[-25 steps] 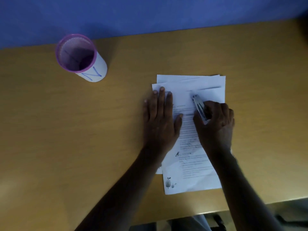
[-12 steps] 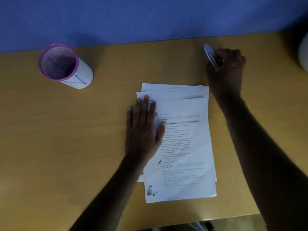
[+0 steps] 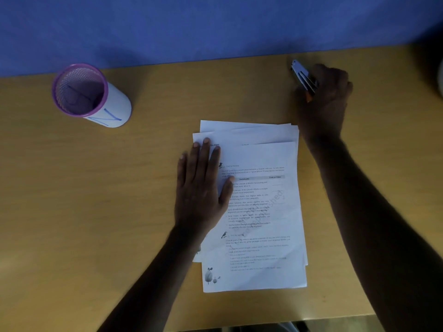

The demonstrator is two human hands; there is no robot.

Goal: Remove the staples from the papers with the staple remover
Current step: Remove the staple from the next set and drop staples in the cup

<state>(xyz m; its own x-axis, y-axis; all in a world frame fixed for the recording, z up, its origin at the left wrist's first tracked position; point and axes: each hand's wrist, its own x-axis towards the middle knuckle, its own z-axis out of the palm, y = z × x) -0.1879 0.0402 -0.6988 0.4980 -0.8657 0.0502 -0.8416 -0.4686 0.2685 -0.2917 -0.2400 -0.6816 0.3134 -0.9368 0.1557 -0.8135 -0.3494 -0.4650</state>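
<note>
The right hand [image 3: 323, 97] curls its fingers around the staple remover [image 3: 303, 76] near the table's [image 3: 119, 212] far edge, well beyond the papers [image 3: 261, 212]. The left hand [image 3: 201, 188] lies flat, fingers straight and close together, pressing the papers' left edge. A cup [image 3: 88, 94] stands far left.

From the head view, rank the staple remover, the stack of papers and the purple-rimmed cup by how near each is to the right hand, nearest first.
1. staple remover: gripped in the right hand, at the table's far right.
2. stack of papers: just below and left of that hand, under the flat left hand.
3. purple-rimmed cup: far left, across the table.
</note>
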